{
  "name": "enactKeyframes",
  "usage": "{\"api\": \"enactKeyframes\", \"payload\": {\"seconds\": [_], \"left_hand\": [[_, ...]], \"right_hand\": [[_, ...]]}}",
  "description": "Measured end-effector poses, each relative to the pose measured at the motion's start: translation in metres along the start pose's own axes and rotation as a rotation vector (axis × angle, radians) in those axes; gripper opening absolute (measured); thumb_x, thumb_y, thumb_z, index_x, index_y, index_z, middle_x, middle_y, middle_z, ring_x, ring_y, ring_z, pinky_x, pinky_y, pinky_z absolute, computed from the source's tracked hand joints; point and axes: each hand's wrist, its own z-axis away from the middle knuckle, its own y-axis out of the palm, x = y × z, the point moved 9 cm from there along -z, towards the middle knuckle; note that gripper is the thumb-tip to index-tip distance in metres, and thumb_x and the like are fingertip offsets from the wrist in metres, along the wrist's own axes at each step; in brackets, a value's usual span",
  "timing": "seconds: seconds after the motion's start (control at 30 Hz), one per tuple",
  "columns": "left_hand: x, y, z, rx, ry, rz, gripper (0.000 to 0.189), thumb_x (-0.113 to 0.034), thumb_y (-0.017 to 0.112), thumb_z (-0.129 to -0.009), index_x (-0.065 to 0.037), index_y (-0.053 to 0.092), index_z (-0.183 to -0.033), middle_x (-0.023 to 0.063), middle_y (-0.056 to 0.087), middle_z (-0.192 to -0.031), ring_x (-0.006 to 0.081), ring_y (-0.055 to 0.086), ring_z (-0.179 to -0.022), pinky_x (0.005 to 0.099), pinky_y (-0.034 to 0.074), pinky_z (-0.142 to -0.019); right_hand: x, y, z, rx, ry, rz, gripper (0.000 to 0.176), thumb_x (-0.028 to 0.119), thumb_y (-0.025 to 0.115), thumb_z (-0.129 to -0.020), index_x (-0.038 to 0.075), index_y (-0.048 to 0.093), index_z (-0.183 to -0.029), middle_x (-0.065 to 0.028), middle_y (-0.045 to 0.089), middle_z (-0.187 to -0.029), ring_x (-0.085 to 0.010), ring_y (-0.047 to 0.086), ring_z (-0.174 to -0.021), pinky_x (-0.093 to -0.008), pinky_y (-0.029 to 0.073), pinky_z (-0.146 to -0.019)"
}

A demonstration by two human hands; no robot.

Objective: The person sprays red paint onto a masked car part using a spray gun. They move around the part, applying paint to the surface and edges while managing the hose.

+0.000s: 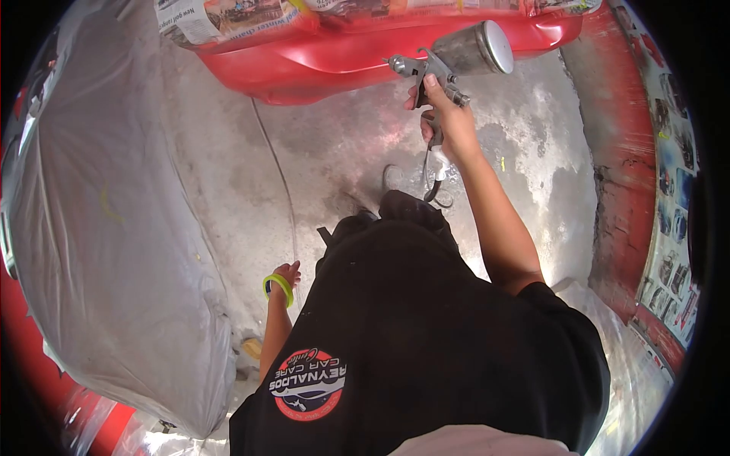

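Observation:
My right hand (450,121) is wrapped round the grip of a metal spray gun (420,70), its nozzle pointing left. A silver paint cup (473,50) is fixed to the gun, tilted on its side. From the bottom of the grip, a dark air hose (434,189) leads down past a white fitting. Just beyond the gun is a glossy red car bumper (304,70). My left hand (287,273) hangs low at my left side, a yellow-green wristband at the wrist. Its fingers are partly visible and loosely apart, close to a thin line along the floor.
Newspaper (236,17) masks the area above the bumper. On the left, grey plastic sheeting (114,205) drapes over a large form. A red panel (627,159) with newspaper stands on the right. Clear plastic (616,357) lies behind my right arm. The concrete floor (350,144) is stained.

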Motion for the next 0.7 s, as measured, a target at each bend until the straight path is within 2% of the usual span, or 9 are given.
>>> {"api": "enactKeyframes", "payload": {"seconds": [0.07, 0.13, 0.2, 0.3, 0.4, 0.5, 0.6, 0.63, 0.7], "left_hand": [[-0.001, -0.006, -0.004, -0.020, 0.005, 0.031, 0.046, -0.045, 0.058, -0.096, 0.000, 0.059, -0.094, 0.0130, 0.070, -0.087, 0.0229, 0.067, -0.073, 0.0359, 0.053, -0.063], [0.007, -0.009, -0.008, -0.055, -0.100, 0.143, 0.046, -0.045, 0.058, -0.096, 0.000, 0.058, -0.094, 0.0134, 0.070, -0.087, 0.0228, 0.067, -0.072, 0.0357, 0.052, -0.061], [0.015, -0.012, -0.011, -0.108, -0.294, 0.320, 0.046, -0.045, 0.059, -0.095, 0.000, 0.058, -0.094, 0.0142, 0.070, -0.088, 0.0227, 0.067, -0.072, 0.0356, 0.051, -0.060], [0.007, -0.009, -0.007, -0.139, -0.254, 0.386, 0.045, -0.045, 0.059, -0.095, -0.001, 0.058, -0.092, 0.0140, 0.070, -0.086, 0.0230, 0.066, -0.068, 0.0355, 0.051, -0.059], [0.001, 0.003, -0.019, -0.063, 0.113, 0.019, 0.044, -0.044, 0.057, -0.096, 0.000, 0.061, -0.090, 0.0135, 0.070, -0.083, 0.0228, 0.066, -0.066, 0.0356, 0.051, -0.058], [-0.021, -0.010, -0.003, -0.018, -0.053, -0.304, 0.044, -0.042, 0.053, -0.098, 0.000, 0.064, -0.089, 0.0129, 0.069, -0.076, 0.0231, 0.066, -0.063, 0.0364, 0.053, -0.059], [-0.035, -0.042, 0.005, 0.021, -0.112, -0.202, 0.049, -0.045, 0.051, -0.097, 0.001, 0.065, -0.091, 0.0137, 0.070, -0.081, 0.0242, 0.067, -0.066, 0.0365, 0.054, -0.060], [-0.043, -0.058, 0.003, 0.027, -0.137, -0.222, 0.050, -0.046, 0.051, -0.097, 0.001, 0.065, -0.091, 0.0139, 0.071, -0.083, 0.0239, 0.067, -0.067, 0.0365, 0.055, -0.060], [-0.010, -0.092, -0.039, 0.076, -0.164, -0.228, 0.049, -0.047, 0.053, -0.097, 0.001, 0.064, -0.093, 0.0134, 0.071, -0.086, 0.0222, 0.068, -0.070, 0.0363, 0.054, -0.061]], "right_hand": [[0.002, -0.002, -0.006, -0.003, -0.002, 0.002, 0.043, 0.043, 0.061, -0.096, 0.001, 0.065, -0.093, -0.0115, 0.066, -0.076, -0.0116, 0.044, -0.041, -0.0255, 0.034, -0.039], [-0.004, -0.013, -0.023, -0.022, -0.011, 0.034, 0.044, 0.045, 0.062, -0.096, 0.000, 0.065, -0.093, -0.0115, 0.066, -0.077, -0.0115, 0.044, -0.041, -0.0257, 0.034, -0.039], [-0.011, -0.037, -0.033, -0.146, -0.006, 0.161, 0.046, 0.046, 0.063, -0.094, 0.000, 0.065, -0.092, -0.0107, 0.065, -0.076, -0.0113, 0.045, -0.040, -0.0258, 0.033, -0.038], [-0.024, -0.063, -0.044, -0.268, 0.006, 0.284, 0.047, 0.047, 0.065, -0.093, 0.000, 0.065, -0.090, -0.0089, 0.064, -0.074, -0.0107, 0.045, -0.040, -0.0260, 0.032, -0.038], [-0.029, -0.048, -0.031, -0.219, 0.016, 0.303, 0.045, 0.045, 0.065, -0.093, 0.001, 0.066, -0.092, -0.0066, 0.065, -0.075, -0.0087, 0.046, -0.041, -0.0250, 0.033, -0.039], [-0.028, -0.007, -0.003, 0.011, 0.006, 0.211, 0.040, 0.040, 0.063, -0.096, 0.000, 0.067, -0.098, -0.0061, 0.066, -0.080, -0.0066, 0.046, -0.045, -0.0232, 0.034, -0.041], [-0.017, 0.029, 0.024, 0.045, -0.007, 0.226, 0.038, 0.037, 0.062, -0.097, 0.000, 0.067, -0.099, -0.0066, 0.067, -0.081, -0.0064, 0.045, -0.045, -0.0228, 0.034, -0.041], [-0.018, 0.031, 0.028, -0.034, -0.030, 0.268, 0.038, 0.037, 0.062, -0.097, -0.001, 0.067, -0.100, -0.0064, 0.067, -0.081, -0.0061, 0.044, -0.045, -0.0226, 0.034, -0.041], [-0.019, 0.043, 0.031, -0.159, -0.050, 0.293, 0.038, 0.036, 0.062, -0.097, -0.001, 0.067, -0.099, -0.0060, 0.067, -0.080, -0.0061, 0.045, -0.045, -0.0226, 0.034, -0.041]]}}
